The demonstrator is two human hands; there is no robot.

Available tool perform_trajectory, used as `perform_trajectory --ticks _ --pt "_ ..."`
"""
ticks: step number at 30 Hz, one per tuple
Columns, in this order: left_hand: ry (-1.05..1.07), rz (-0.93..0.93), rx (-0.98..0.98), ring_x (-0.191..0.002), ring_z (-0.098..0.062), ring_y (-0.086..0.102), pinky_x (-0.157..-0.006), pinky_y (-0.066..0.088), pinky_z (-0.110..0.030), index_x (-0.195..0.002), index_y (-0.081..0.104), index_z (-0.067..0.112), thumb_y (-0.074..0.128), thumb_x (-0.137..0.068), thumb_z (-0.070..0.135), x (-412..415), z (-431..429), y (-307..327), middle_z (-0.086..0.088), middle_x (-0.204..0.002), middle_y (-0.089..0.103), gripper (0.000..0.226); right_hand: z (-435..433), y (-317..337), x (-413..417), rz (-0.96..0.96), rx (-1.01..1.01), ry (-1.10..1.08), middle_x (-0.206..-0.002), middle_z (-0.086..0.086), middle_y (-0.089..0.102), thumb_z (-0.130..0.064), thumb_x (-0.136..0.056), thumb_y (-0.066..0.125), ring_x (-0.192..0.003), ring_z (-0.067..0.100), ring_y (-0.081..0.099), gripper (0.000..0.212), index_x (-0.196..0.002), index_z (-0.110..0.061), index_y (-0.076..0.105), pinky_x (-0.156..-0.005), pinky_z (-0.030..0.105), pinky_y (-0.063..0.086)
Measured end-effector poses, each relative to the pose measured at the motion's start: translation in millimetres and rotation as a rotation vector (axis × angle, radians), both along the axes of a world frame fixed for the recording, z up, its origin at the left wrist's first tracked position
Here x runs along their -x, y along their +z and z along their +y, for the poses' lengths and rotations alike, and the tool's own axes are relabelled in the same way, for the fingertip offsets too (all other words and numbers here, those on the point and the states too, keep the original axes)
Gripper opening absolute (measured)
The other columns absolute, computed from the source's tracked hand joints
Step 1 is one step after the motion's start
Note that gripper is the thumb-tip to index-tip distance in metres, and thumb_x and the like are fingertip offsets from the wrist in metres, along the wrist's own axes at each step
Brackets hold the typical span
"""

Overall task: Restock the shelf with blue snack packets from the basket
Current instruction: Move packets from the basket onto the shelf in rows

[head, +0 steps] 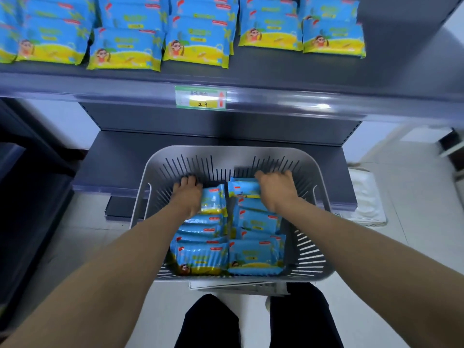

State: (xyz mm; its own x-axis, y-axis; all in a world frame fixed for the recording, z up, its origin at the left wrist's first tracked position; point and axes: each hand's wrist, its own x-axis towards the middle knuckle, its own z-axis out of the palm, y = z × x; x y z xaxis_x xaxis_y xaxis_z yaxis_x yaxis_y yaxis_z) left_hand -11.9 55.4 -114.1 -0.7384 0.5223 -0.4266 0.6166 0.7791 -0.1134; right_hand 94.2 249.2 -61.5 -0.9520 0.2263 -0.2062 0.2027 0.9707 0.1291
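Low shelf point(120, 167), basket point(226, 150), left hand point(189, 197), right hand point(277, 190), fingers point(187, 180) curled round blue packets point(258, 222) beneath.

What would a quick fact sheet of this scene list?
Basket: grey, slatted, holding two rows of blue snack packets
Left hand: at the far end of the left row; grip unclear
Right hand: on the far end of the right row; grip unclear
Shelf: above, lined with matching packets
Price tag: on the shelf's front edge
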Motion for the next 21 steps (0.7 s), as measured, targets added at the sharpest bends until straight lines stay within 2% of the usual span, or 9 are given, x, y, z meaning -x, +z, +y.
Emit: perform_trajectory --ticks 3,5,7,9,12,14,16,21 --pt "-0.023 -0.049 0.022 -0.122 -0.031 0.040 -0.098 0.037 -0.040 -0.123 0.054 0.011 0.069 -0.079 0.029 -2 0 14 -0.011 -0.129 0.046 0.050 1 19 2 0.039 0.062 0.007 -0.096 0.009 0.069 -0.002 -0.080 0.052 -0.091 0.030 0.063 0.036 -0.114 -0.014 0.049 -0.088 0.036 0.035" --pt "0.002 -0.118 -0.007 -0.114 -0.030 0.052 -0.091 0.046 -0.039 -0.117 0.056 0.009 0.066 -0.080 0.019 -1 1 32 -0.011 -0.124 0.056 0.040 1 39 4 0.073 0.141 0.005 -0.099 0.011 0.069 -0.006 -0.084 0.053 -0.092 0.033 0.062 0.034 -0.117 -0.015 0.048 -0.086 0.036 0.036" --pt "0.022 -0.174 -0.050 -0.112 -0.031 0.056 -0.089 0.050 -0.038 -0.121 0.053 0.007 0.063 -0.081 0.013 0 5 59 -0.012 -0.125 0.057 0.042 2 68 7 0.123 0.214 0.001 -0.105 0.012 0.067 -0.013 -0.088 0.053 -0.098 0.035 0.060 0.030 -0.117 -0.016 0.047 -0.085 0.037 0.037" --pt "-0.013 -0.216 -0.053 -0.112 -0.030 0.056 -0.087 0.050 -0.036 -0.125 0.051 0.006 0.065 -0.082 0.014 0 12 97 -0.011 -0.126 0.056 0.046 5 103 8 0.186 0.211 0.043 -0.105 0.010 0.068 -0.017 -0.089 0.053 -0.099 0.033 0.061 0.025 -0.113 -0.016 0.048 -0.087 0.037 0.036" --pt "-0.107 -0.200 -0.100 -0.095 -0.029 0.058 -0.070 0.044 -0.032 -0.106 0.057 0.009 0.068 -0.079 0.016 -3 30 164 -0.007 -0.106 0.061 0.031 17 162 10 0.338 0.178 0.040 -0.103 0.009 0.068 -0.022 -0.088 0.056 -0.099 0.033 0.061 0.025 -0.112 -0.016 0.050 -0.085 0.037 0.036" --pt "-0.155 -0.200 -0.191 -0.080 -0.027 0.052 -0.064 0.041 -0.032 -0.089 0.054 0.010 0.071 -0.075 0.018 -4 42 201 -0.003 -0.085 0.054 0.023 29 195 15 0.403 0.162 -0.001 -0.104 0.010 0.068 -0.024 -0.088 0.058 -0.101 0.033 0.061 0.030 -0.115 -0.015 0.050 -0.085 0.037 0.037" --pt "-0.202 -0.185 -0.304 -0.072 -0.022 0.046 -0.055 0.033 -0.029 -0.082 0.049 0.012 0.072 -0.076 0.020 -3 59 239 0.004 -0.071 0.044 0.025 51 228 21 0.463 0.119 -0.045 -0.107 0.012 0.066 -0.024 -0.087 0.058 -0.102 0.033 0.060 0.034 -0.119 -0.015 0.049 -0.088 0.036 0.036" --pt "-0.209 -0.110 -0.647 -0.063 -0.015 0.043 -0.054 0.032 -0.028 -0.083 0.053 0.009 0.077 -0.075 0.022 16 105 312 0.004 -0.069 0.047 0.028 122 272 39 0.435 0.000 -0.212 -0.111 0.015 0.064 -0.020 -0.085 0.058 -0.105 0.034 0.058 0.041 -0.124 -0.016 0.048 -0.090 0.037 0.035"
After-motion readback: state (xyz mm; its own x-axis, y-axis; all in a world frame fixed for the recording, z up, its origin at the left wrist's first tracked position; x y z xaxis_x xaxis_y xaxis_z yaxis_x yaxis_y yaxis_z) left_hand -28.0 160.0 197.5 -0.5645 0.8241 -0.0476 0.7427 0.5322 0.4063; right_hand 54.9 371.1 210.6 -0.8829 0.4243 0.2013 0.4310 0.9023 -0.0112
